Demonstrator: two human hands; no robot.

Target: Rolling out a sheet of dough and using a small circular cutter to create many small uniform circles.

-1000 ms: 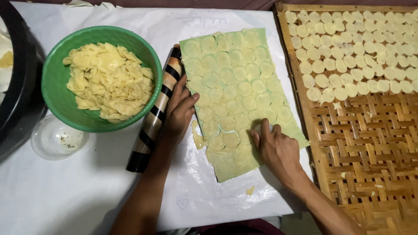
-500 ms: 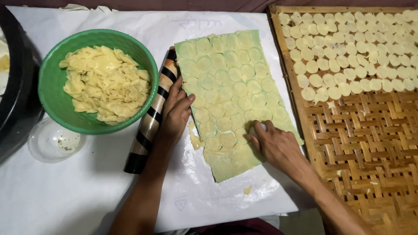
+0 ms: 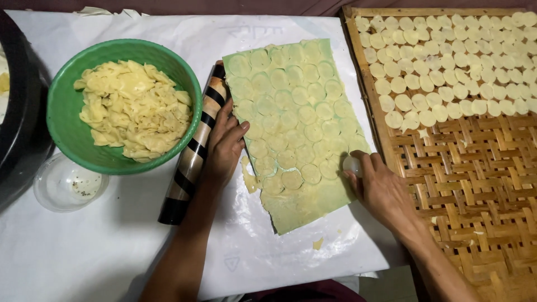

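A thin sheet of pale dough (image 3: 291, 120) lies on a green mat, marked all over with cut circles. My right hand (image 3: 380, 190) is closed around a small round white cutter (image 3: 352, 165) and presses it on the sheet's right edge near the front. My left hand (image 3: 224, 146) lies flat beside the sheet's left edge, its fingers resting against a black-and-tan striped rolling pin (image 3: 193, 154).
A green bowl (image 3: 67, 137) of dough scraps stands at the left, with a small clear dish (image 3: 67, 184) in front of it and a black pot (image 3: 19, 123) at the far left. A woven bamboo tray (image 3: 475, 184) at the right holds several rows of dough discs (image 3: 458, 67).
My right hand has shifted from the sheet's middle front to its right edge with the cutter. The left hand has stayed by the rolling pin.
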